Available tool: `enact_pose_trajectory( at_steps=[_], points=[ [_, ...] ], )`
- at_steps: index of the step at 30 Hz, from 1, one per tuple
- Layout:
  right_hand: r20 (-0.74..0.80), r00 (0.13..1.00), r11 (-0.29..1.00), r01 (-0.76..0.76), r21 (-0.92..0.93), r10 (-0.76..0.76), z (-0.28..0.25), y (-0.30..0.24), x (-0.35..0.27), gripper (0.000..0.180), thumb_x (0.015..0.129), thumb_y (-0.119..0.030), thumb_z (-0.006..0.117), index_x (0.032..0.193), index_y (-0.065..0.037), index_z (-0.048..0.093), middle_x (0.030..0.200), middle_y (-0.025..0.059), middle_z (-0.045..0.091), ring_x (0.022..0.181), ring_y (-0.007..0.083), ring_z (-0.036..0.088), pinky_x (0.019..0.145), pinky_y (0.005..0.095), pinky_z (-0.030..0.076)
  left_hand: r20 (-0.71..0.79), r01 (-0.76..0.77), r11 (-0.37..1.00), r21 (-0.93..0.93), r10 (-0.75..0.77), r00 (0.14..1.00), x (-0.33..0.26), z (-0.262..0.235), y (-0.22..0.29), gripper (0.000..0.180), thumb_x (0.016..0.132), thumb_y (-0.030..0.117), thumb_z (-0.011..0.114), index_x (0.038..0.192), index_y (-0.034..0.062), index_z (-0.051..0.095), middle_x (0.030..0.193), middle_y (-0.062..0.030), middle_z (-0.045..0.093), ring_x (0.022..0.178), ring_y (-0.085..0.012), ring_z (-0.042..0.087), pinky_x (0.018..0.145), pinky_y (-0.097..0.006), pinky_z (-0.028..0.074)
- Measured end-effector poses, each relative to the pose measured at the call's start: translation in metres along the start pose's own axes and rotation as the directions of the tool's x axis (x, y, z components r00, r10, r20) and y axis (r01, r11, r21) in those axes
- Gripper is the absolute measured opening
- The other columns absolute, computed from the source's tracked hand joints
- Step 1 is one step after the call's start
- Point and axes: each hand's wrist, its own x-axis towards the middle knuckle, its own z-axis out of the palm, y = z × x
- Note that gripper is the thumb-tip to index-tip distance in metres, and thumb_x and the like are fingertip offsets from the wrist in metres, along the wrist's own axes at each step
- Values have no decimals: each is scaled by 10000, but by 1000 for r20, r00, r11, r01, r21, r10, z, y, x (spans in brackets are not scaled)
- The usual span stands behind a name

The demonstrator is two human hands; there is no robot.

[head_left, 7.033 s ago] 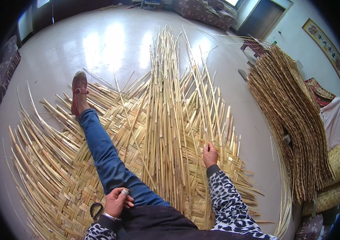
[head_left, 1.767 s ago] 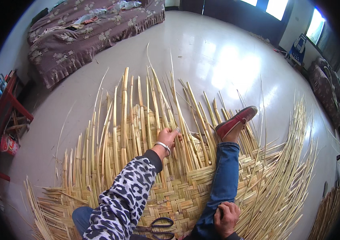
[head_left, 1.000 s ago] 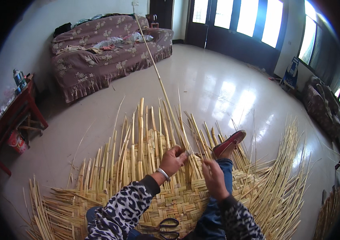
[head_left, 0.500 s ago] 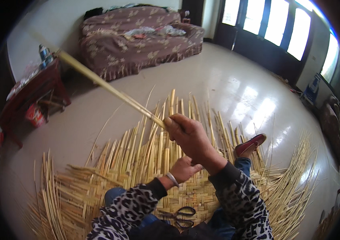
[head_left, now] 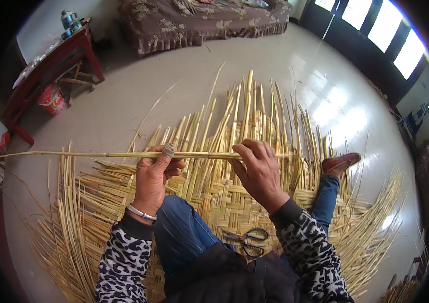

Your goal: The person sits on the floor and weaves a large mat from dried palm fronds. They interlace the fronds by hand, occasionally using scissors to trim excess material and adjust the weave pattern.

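Observation:
A long thin reed stalk, perhaps several pieces laid together, lies level across my front. My left hand grips it from below, the thumb, with a wrapped tip, on top. Close to the stalk's right end, my right hand pinches it between thumb and fingers. Beneath both hands spreads a half-woven reed mat, its long loose ends fanning outward on the far side. Dark-handled scissors rest on the weave close to my body.
Loose reeds are piled at the right, with more strips at the left. My shoe rests by the mat's far right edge. A red table and a bucket stand far left. A covered sofa is at the back.
My left hand has moved from under my right wrist out to the left and onto the stalk. The stalk has swung from slanting up and away to level. My view has tipped downward.

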Motion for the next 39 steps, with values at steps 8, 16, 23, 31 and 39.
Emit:
enact_pose_trajectory(
  at_steps=[8, 16, 23, 31, 39],
  points=[
    [626, 743, 971, -187, -150, 240, 32, 12, -208, 238, 865, -194, 626, 1077, -88, 603, 1072, 100, 601, 1026, 291, 563, 865, 421, 456, -167, -8, 1000, -1, 7, 986, -11, -5, -56, 183, 940, 207, 676, 1043, 58, 654, 812, -24, 676, 698, -112, 671, 568, -213, 527],
    [665, 685, 954, -224, -197, 298, 54, 22, -302, 230, 832, -158, 581, 1030, -45, 602, 1027, 124, 591, 1013, 300, 568, 834, 405, 460, -247, 60, 998, -24, -64, 967, -30, 8, -89, 202, 969, 213, 633, 1084, 48, 645, 879, -20, 681, 778, -113, 685, 627, -210, 535],
    [637, 680, 930, -295, -218, 365, 53, 15, -298, 252, 791, -195, 603, 986, -37, 617, 1024, 138, 583, 1005, 310, 564, 837, 414, 465, -269, 77, 995, -66, -92, 959, -44, 20, -99, 217, 968, 205, 633, 1109, 40, 642, 922, -32, 680, 788, -123, 682, 629, -216, 536],
    [614, 686, 920, -311, -238, 391, 56, 12, -310, 292, 749, -184, 636, 986, -14, 611, 1045, 156, 582, 1017, 328, 551, 870, 421, 472, -279, 85, 992, -95, -109, 954, -53, 29, -104, 221, 972, 181, 622, 1134, 31, 639, 941, -64, 696, 801, -137, 691, 627, -210, 542],
    [520, 598, 758, -632, -163, 610, 44, 22, -292, 358, 802, -272, 698, 1013, -7, 583, 977, 198, 620, 881, 357, 639, 744, 458, 522, -264, 82, 992, -94, -104, 959, -60, 35, -102, 224, 975, 182, 615, 1138, 31, 640, 933, -54, 685, 806, -132, 682, 643, -211, 542]
  ],
)
